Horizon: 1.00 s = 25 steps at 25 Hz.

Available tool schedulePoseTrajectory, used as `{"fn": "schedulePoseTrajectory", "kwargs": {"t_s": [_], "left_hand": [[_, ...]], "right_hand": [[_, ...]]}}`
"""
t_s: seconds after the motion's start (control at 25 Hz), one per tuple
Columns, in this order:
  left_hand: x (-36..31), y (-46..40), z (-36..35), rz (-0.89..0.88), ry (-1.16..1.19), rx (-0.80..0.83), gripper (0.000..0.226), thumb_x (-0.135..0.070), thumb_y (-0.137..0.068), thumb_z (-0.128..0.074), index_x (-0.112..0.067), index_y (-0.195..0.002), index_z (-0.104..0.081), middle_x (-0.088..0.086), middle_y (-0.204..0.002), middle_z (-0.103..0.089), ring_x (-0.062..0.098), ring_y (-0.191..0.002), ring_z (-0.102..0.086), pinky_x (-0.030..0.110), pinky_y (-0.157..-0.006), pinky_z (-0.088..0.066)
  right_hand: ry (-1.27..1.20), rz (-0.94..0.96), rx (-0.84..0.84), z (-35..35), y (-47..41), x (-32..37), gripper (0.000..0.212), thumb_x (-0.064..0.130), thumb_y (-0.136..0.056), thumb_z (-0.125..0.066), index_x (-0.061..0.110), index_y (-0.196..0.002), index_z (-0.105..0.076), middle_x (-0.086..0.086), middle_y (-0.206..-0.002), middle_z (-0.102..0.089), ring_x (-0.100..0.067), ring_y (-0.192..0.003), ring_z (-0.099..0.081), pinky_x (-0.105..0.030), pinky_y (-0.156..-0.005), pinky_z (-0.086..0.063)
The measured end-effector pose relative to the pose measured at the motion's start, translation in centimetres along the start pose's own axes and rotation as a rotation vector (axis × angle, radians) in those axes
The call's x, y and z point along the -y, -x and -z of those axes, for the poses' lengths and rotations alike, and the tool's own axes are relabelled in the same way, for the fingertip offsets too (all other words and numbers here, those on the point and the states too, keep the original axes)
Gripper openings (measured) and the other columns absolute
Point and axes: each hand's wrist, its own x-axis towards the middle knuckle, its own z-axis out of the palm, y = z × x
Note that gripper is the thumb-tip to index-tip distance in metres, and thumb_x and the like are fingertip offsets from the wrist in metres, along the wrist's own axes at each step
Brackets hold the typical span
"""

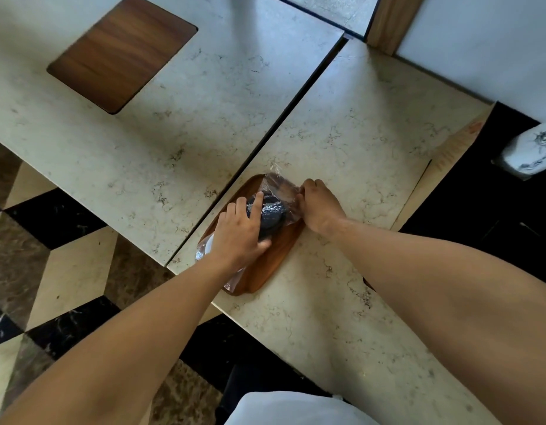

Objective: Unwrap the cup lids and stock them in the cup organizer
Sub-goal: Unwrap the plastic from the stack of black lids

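On the pale marbled stone worktop (342,124), near its left edge, sits an oblong brown wooden tray (274,259), and nearly everything in play rests on it. I note a second slab to the left with a dark wooden inset panel (121,53); no cup organizer shows anywhere in view.

Lying along the tray is the stack of black plastic cup lids (270,214), enclosed in its clear crinkled plastic wrap (280,182). A white object, possibly a second sleeve of lids, peeks out beneath my left wrist; I cannot tell for sure.

My left hand (238,237) presses down on the near end of the stack, fingers (259,200) spread over it, pinning rather than closing round it. My right hand (319,205) is closed, pinching the loose wrap at the stack's right side.

Progress, as I judge it: early. Wrap appears loosened at the far end but not removed; no lids freed, none stocked. Stripping the wrap and all the loading remain.
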Motion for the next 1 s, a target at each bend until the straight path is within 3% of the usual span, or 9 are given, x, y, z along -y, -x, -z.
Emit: {"fn": "schedulePoseTrajectory", "kwargs": {"t_s": [0.24, 0.48, 0.6, 0.76, 1.0], "left_hand": [[-0.7, 0.1, 1.3, -0.084, -0.016, 0.017, 0.101, -0.056, -0.082, -0.066, -0.013, -0.159, -0.018, 0.02, -0.133, -0.046, 0.032, -0.109, -0.05, 0.043, -0.093, -0.048], [-2.9, 1.3, 2.5, -0.172, -0.051, 0.022, 0.101, -0.054, -0.083, -0.07, -0.012, -0.159, -0.018, 0.022, -0.137, -0.045, 0.033, -0.11, -0.051, 0.043, -0.092, -0.049], [-4.3, 2.0, 2.5, -0.213, -0.028, 0.019, 0.101, -0.051, -0.08, -0.073, -0.012, -0.158, -0.021, 0.023, -0.137, -0.046, 0.036, -0.11, -0.052, 0.047, -0.091, -0.049], [-7.0, 3.3, 1.6, -0.323, -0.029, 0.028, 0.104, -0.051, -0.076, -0.074, -0.014, -0.158, -0.022, 0.02, -0.133, -0.048, 0.036, -0.106, -0.053, 0.046, -0.088, -0.049], [-11.7, 5.4, -0.7, -0.478, -0.025, 0.098, 0.103, -0.053, -0.074, -0.071, -0.014, -0.157, -0.025, 0.016, -0.13, -0.05, 0.036, -0.109, -0.053, 0.043, -0.087, -0.047]], "right_hand": [[-0.024, -0.018, -0.017, 0.9, 1.8, -1.3, 0.028, 0.009, -0.103, -0.045, 0.001, -0.13, -0.052, -0.016, -0.13, -0.051, -0.033, -0.115, -0.058, -0.036, -0.094, -0.05], [-0.169, -0.095, -0.081, 1.5, 5.2, -3.2, 0.029, 0.018, -0.106, -0.041, -0.001, -0.123, -0.055, -0.024, -0.127, -0.058, -0.04, -0.117, -0.055, -0.042, -0.093, -0.043], [-0.234, -0.139, -0.11, 1.1, 7.3, -4.5, 0.026, 0.018, -0.105, -0.042, 0.001, -0.119, -0.057, -0.022, -0.122, -0.061, -0.038, -0.112, -0.058, -0.04, -0.088, -0.044], [-0.337, -0.236, -0.174, -0.4, 11.7, -7.7, 0.012, 0.024, -0.103, -0.045, 0.016, -0.099, -0.055, -0.007, -0.103, -0.061, -0.022, -0.085, -0.057, -0.035, -0.069, -0.04], [-0.431, -0.319, -0.2, -2.0, 18.5, -12.9, 0.013, 0.022, -0.101, -0.047, 0.017, -0.094, -0.056, -0.004, -0.103, -0.059, -0.021, -0.09, -0.056, -0.035, -0.077, -0.043]]}}
